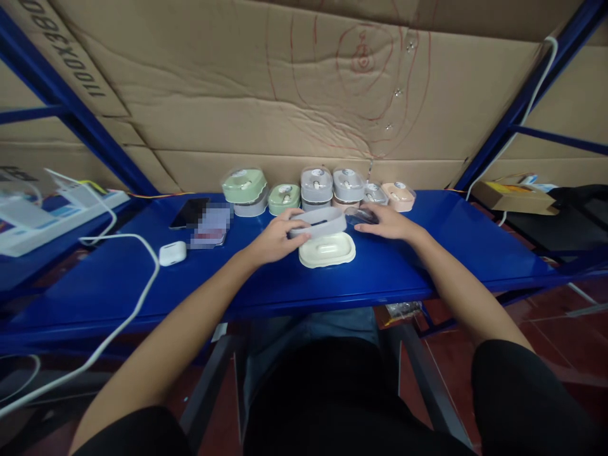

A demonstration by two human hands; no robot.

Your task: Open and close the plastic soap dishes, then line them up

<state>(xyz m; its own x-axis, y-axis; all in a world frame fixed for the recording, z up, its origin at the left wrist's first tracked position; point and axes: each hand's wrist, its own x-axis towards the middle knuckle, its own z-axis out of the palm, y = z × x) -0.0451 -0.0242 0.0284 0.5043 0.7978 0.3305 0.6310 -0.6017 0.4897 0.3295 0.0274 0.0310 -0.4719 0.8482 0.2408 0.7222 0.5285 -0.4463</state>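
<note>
My left hand [281,237] grips the left end of a light grey oval box frame [327,224], tilted above the blue table, with a dark slot or gap showing inside it. Just right of it, my right hand [386,221] is closed around a see-through plastic cover [357,216], which looks dark and shiny. Below the frame, a cream oval tray [329,249] with a raised middle lies on the table, close to the near edge. The fingers of my right hand partly hide the cover.
Along the cardboard wall stand several lidded boxes: green [244,183], grey [316,182] and peach [401,196], some stacked. On the left lie a phone [189,213], a white earbud case [173,253] and a white cable [147,294]. An open carton [515,199] sits at the right.
</note>
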